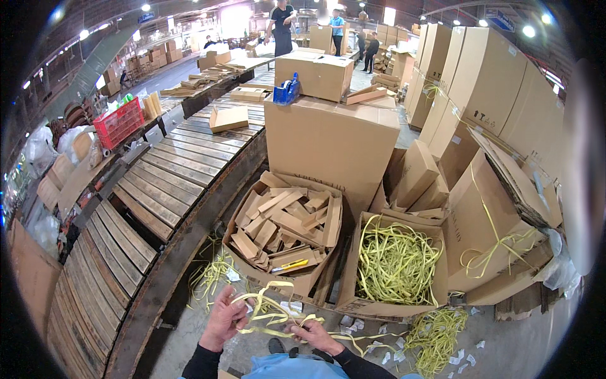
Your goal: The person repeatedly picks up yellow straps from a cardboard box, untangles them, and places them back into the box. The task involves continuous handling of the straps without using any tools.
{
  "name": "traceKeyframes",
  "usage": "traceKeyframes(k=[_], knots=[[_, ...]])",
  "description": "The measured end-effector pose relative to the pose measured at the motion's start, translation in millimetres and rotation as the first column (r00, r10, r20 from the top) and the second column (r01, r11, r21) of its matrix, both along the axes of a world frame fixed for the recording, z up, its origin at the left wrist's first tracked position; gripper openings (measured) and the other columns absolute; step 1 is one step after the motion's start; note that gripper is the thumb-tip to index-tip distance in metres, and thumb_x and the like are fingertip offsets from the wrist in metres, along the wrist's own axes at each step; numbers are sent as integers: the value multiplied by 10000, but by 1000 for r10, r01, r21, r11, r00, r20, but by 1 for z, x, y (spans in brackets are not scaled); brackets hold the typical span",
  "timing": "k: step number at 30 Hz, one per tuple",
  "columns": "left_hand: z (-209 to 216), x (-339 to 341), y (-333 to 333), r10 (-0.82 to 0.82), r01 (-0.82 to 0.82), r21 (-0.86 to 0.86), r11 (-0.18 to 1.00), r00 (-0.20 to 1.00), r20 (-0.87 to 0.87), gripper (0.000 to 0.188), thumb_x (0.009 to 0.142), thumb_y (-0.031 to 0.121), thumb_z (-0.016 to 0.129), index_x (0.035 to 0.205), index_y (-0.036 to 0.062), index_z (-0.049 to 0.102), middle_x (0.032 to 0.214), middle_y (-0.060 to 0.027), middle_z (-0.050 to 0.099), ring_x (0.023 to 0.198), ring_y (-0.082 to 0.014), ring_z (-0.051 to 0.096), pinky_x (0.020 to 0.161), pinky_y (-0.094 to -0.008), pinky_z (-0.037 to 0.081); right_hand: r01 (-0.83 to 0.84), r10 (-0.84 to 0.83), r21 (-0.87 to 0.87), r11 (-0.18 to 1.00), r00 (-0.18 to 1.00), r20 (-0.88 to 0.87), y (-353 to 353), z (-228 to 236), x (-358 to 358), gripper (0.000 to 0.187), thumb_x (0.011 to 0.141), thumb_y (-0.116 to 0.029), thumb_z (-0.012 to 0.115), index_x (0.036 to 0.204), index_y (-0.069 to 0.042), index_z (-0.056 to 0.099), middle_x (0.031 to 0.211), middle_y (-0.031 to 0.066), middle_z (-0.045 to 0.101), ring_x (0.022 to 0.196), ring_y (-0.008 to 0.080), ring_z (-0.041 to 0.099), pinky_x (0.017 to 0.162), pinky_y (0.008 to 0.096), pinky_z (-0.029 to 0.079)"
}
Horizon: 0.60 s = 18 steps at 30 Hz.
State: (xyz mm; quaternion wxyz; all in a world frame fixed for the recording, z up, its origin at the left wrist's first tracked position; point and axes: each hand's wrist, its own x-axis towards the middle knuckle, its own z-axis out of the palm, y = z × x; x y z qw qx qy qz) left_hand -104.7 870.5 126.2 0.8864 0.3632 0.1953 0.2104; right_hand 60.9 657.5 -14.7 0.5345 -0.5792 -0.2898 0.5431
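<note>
Loops of yellow packing strap [271, 309] stretch between my two hands, above the floor. My left hand [224, 319] has its fingers curled on the strap's left end. My right hand [317, 336] is closed around the bunched strap on the other side, and a loose tail trails off to the right. Just beyond is an open carton [252, 273] full of cardboard pieces [297, 221], with a yellow utility knife [290, 265] lying on them. To its right, another open carton [385, 309] is heaped with yellow strap [398, 262].
A slatted conveyor [170, 170] runs along the left, past a red crate [118, 123]. A blue tape dispenser [287, 90] sits on a large box [331, 132]. Tall cartons [486, 82] stand at right. Loose strap [435, 338] and paper scraps litter the floor. Several people are farther back.
</note>
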Motion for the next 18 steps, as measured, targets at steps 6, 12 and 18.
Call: traceKeyframes(k=[6, 12, 18], knots=[[10, -15, 26, 31, 434, 666, 607, 825, -565, 165, 868, 118, 755, 967, 50, 641, 826, -67, 698, 644, -65, 562, 540, -266, 462, 92, -91, 12, 996, 954, 285, -24, 31, 39, 318, 983, -291, 620, 1124, -20, 706, 1007, 67, 724, 877, 132, 614, 828, 283, 489], [-6, -15, 38, 134, 569, 791, 225, 785, -604, 232, 746, 119, 825, 868, 5, 664, 700, -133, 631, 625, -172, 582, 585, -340, 466, 0, -6, 13, 1000, 901, 435, -48, 65, 64, 349, 942, -301, 685, 1150, -22, 698, 1003, 79, 724, 939, 158, 645, 868, 315, 507], [-4, 4, 61, 266, 468, 884, 16, 850, -455, 237, 682, 67, 808, 854, -4, 662, 707, -178, 609, 637, -299, 609, 585, -363, 465, 0, -41, 78, 997, 851, 524, -57, 92, 84, 323, 883, -192, 720, 1164, -35, 700, 1099, 117, 727, 1024, 193, 661, 948, 336, 497]])
